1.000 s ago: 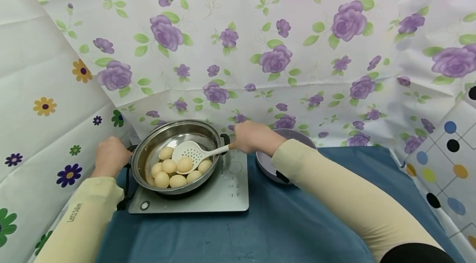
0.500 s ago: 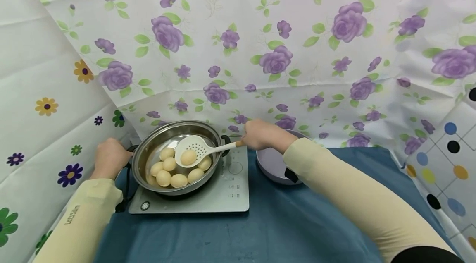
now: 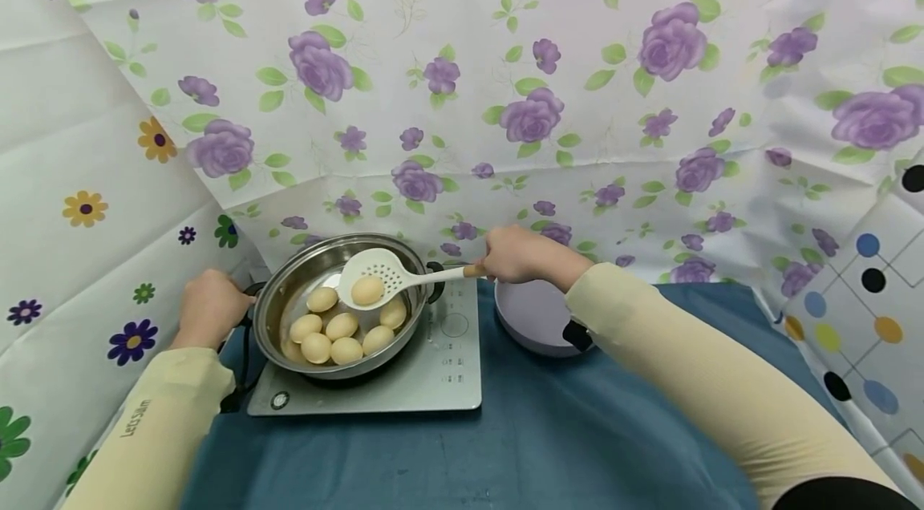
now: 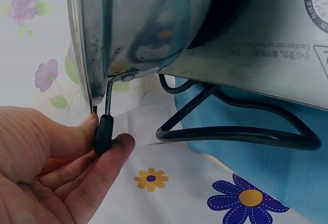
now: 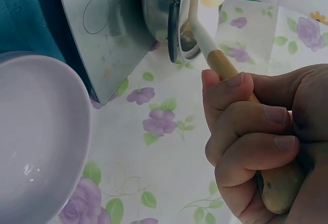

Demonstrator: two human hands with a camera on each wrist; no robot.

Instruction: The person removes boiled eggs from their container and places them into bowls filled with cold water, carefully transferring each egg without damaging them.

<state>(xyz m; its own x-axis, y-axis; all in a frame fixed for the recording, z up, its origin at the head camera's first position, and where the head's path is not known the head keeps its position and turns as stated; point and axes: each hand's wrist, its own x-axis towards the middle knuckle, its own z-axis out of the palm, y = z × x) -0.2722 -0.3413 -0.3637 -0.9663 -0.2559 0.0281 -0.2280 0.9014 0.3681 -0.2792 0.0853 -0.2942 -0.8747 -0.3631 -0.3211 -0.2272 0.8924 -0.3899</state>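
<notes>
My right hand (image 3: pixel 523 255) grips the wooden handle of a white slotted skimmer (image 3: pixel 395 277), fingers curled round it in the right wrist view. One peeled, pale-yellow egg (image 3: pixel 367 290) lies in the skimmer's bowl, over the steel pot (image 3: pixel 263 325). Several more eggs (image 3: pixel 342 325) sit at the bottom of the pot. At the pot's left side, my left hand (image 3: pixel 211 305) pinches the black side handle (image 4: pixel 104 134) between thumb and fingers. The pot's other black handle (image 3: pixel 436 283) is just below the skimmer's shaft.
Under the pot is a flat induction cooker (image 3: pixel 455 382) with a black cord (image 4: pixel 241 138) at its left. A lilac bowl (image 3: pixel 534 313) stands right of it, partly behind my right forearm. Blue cloth (image 3: pixel 447 462) covers the table; flowered sheets (image 3: pixel 462 93) hang behind and beside.
The skimmer has come up and back from among the eggs, now bearing one egg. My right hand has shifted right. My left hand stays at the pot handle.
</notes>
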